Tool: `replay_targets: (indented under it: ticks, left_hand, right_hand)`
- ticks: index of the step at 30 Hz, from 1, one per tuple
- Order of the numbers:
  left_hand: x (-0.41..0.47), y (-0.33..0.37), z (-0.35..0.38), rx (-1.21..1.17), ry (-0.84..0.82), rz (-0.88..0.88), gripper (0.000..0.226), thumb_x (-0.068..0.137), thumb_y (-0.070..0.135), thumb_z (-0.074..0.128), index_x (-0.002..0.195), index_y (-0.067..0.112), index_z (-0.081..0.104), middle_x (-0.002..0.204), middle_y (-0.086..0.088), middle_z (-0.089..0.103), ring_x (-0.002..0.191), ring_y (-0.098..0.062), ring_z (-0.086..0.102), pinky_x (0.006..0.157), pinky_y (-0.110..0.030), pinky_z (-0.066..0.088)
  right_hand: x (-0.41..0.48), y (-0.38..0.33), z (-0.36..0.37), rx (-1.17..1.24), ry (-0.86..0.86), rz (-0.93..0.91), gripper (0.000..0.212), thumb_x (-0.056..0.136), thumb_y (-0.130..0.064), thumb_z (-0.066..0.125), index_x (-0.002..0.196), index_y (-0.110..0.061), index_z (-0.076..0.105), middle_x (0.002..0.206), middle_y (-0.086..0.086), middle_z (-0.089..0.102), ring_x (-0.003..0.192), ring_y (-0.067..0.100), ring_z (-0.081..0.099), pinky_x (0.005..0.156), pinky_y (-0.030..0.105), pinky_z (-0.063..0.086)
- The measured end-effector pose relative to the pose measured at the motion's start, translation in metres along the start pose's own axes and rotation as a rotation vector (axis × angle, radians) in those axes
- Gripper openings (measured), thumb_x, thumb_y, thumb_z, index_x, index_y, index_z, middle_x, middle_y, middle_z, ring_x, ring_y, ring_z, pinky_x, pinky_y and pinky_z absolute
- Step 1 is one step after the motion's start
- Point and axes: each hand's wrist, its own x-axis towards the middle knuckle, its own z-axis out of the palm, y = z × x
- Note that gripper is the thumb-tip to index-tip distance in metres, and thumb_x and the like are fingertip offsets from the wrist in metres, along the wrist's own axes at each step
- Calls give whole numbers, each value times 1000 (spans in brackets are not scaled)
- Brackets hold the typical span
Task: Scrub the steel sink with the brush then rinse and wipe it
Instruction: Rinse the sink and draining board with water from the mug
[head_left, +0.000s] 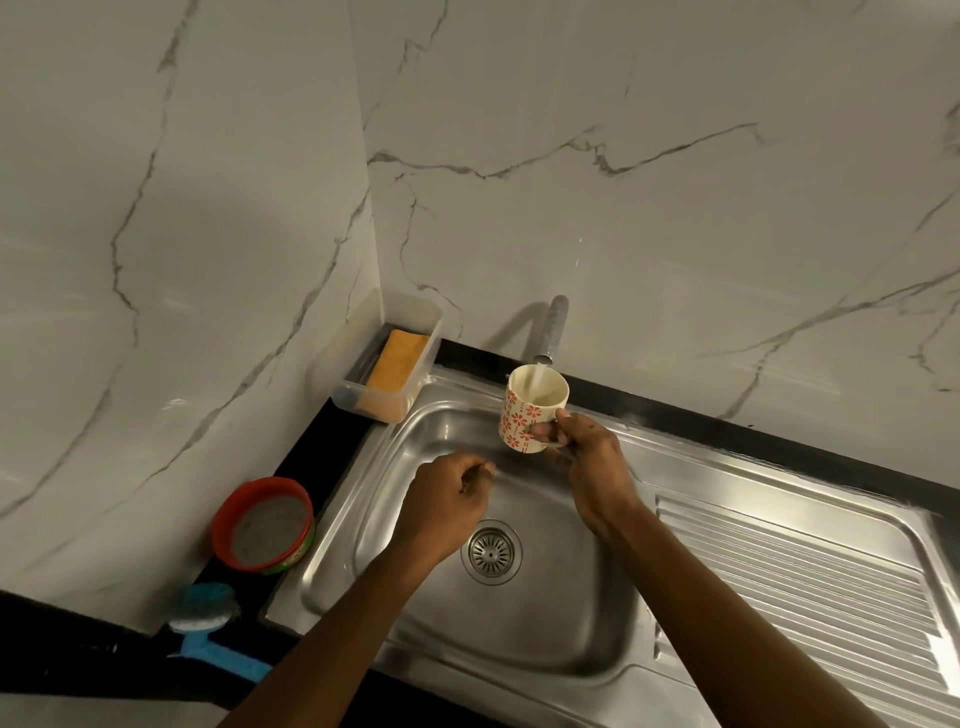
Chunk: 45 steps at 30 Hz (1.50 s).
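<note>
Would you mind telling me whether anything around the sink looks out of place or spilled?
Nothing looks spilled or damaged. One oddity: the right hand holds a mug under the running tap, while the brush lies untouched on the counter left of the sink.

The cream mug (530, 410) bears red flowers, the brush (205, 616) is blue, the tub (262, 525) red-rimmed, the sponge (397, 358) orange, the sink (519, 639) steel grey, the bench (306, 452) black.
</note>
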Motion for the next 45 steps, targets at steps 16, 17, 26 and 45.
replay_targets:
  ticks: [16, 17, 26, 45]
  left_hand:
    - [1, -7, 1, -6, 8, -1, 18, 101, 35, 62, 92, 27, 74, 74, 14, 71, 71, 0, 67, 66, -18, 50]
    - [1, -7, 1, -6, 7, -3, 18, 101, 35, 62, 91, 27, 74, 74, 14, 71, 71, 0, 67, 65, -18, 50]
    - [0, -9, 3, -5, 7, -9, 17, 100, 34, 63, 93, 26, 76, 79, 15, 73, 75, 2, 68, 70, -20, 53]
    - [-2, -11, 4, -1, 2, -36, 17, 100, 32, 62, 96, 25, 76, 84, 14, 75, 80, -1, 70, 81, -33, 59]
  right_hand:
    - [-4, -2, 3, -24, -11, -11, 33, 106, -21, 52, 86, -8, 74, 113, 15, 76, 117, 25, 68, 86, 28, 54]
    - [-4, -2, 3, -23, -11, -10, 33, 106, -21, 52, 87, -8, 74, 112, 15, 76, 116, 25, 68, 87, 29, 54]
    - [0, 2, -1, -32, -8, -7, 32, 107, -21, 52, 91, -3, 73, 114, 17, 76, 114, 24, 70, 94, 34, 56]
    - [2, 2, -4, -63, -16, -5, 34, 106, -21, 52, 98, 5, 72, 113, 12, 77, 111, 19, 70, 81, 25, 57]
